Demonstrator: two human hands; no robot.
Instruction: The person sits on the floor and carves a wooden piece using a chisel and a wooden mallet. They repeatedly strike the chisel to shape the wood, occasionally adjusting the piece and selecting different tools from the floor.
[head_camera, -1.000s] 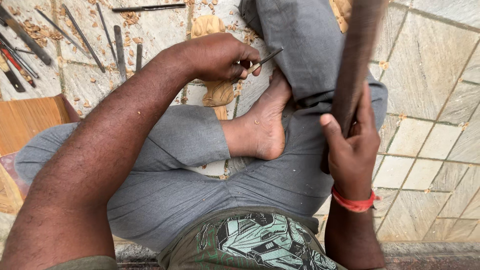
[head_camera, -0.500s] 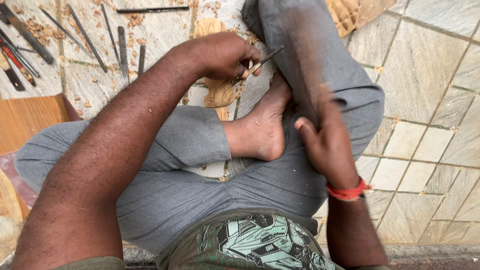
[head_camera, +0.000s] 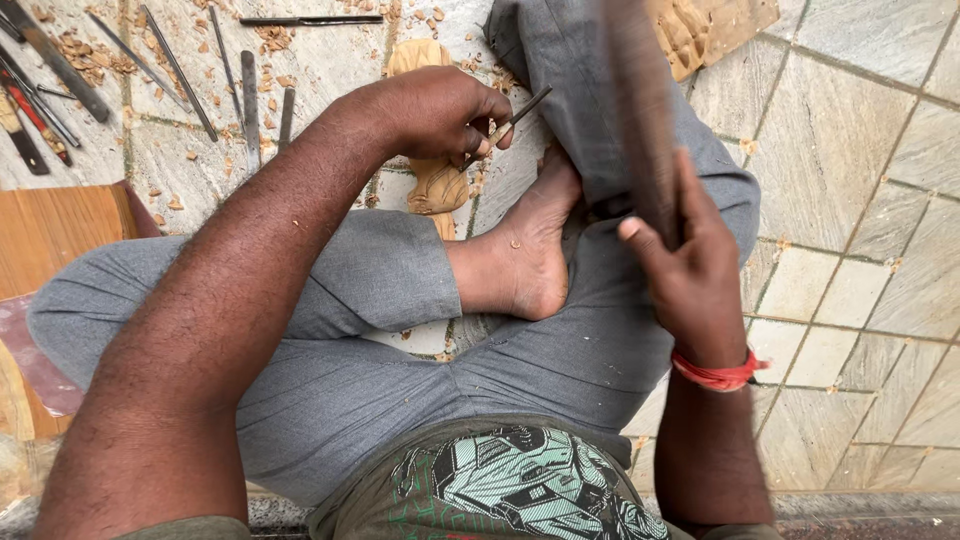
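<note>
Head view, looking down on crossed legs in grey trousers (head_camera: 380, 330) and a bare foot (head_camera: 525, 255) on a stone-tiled floor (head_camera: 860, 200). Left hand (head_camera: 440, 115) closed tight around a thin metal chisel (head_camera: 520, 110), blade poking out toward the foot, fist resting just above a pale carved wooden piece (head_camera: 435, 180). Carving light tan, rounded and smooth, lying on the floor just beyond the foot, partly hidden under the fist. Right hand (head_camera: 690, 265) wrapped around a dark wooden mallet (head_camera: 640, 130), blurred, held upright over the knee right of the foot; red thread (head_camera: 718, 373) on that wrist. Row of slim metal carving tools (head_camera: 180, 70) laid out far left of the carving, among scattered wood chips (head_camera: 80, 50). Flat wooden board (head_camera: 60, 235) left of the knee. Another carved block (head_camera: 700, 35) beyond the mallet. Floor of pale square tiles with grey joints.
</note>
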